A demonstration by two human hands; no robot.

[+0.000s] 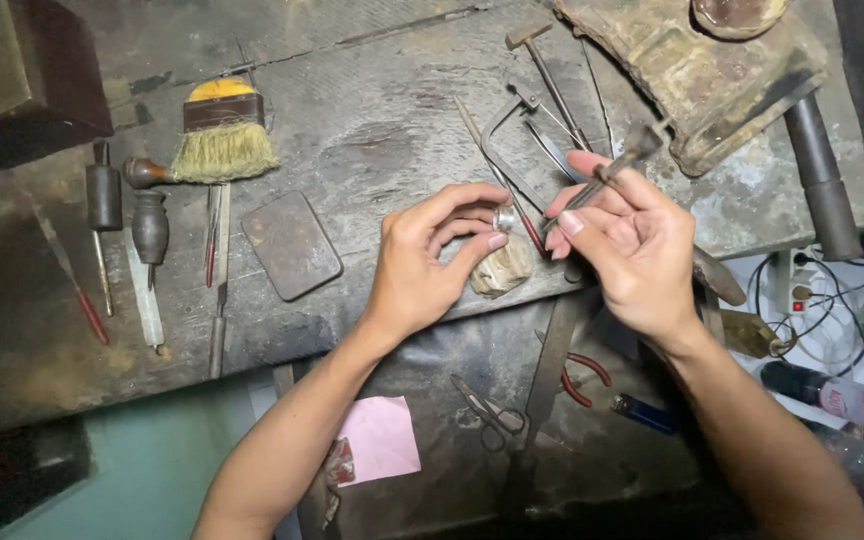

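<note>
Far left on dark worn counter (372,110): red-tipped tool (77,290), two dark-handled gravers (104,200) lying upright side by side. Just right: straw brush (222,140) with yellow top, bristles pointing down. Thin files (217,250) below brush. Flat dark metal plate (290,245) near centre, tilted.

Left hand (422,265) curled, thumb and forefinger pinching small silver ring (504,217), held above pale wooden peg (502,268) at counter edge. Ring at mid-frame, between both hands, touching left fingertips.

Saw frame (512,140) and small hammer (542,60) lying behind hands, tweezers (552,150) beside them.

Right hand (632,245) clenched around thin metal tool (612,175), tip angled down toward ring, upper end sticking up past fingers. Cannot tell if tip touches ring.

Below counter edge: pink paper (382,435), scissors (487,410), red-handled pliers (582,375), blue lighter (642,412).

Top right: battered brown block (702,70), dark cylinder (820,180). Far right: power strip with cables (802,285), plastic bottle (842,398) lying on side.
</note>
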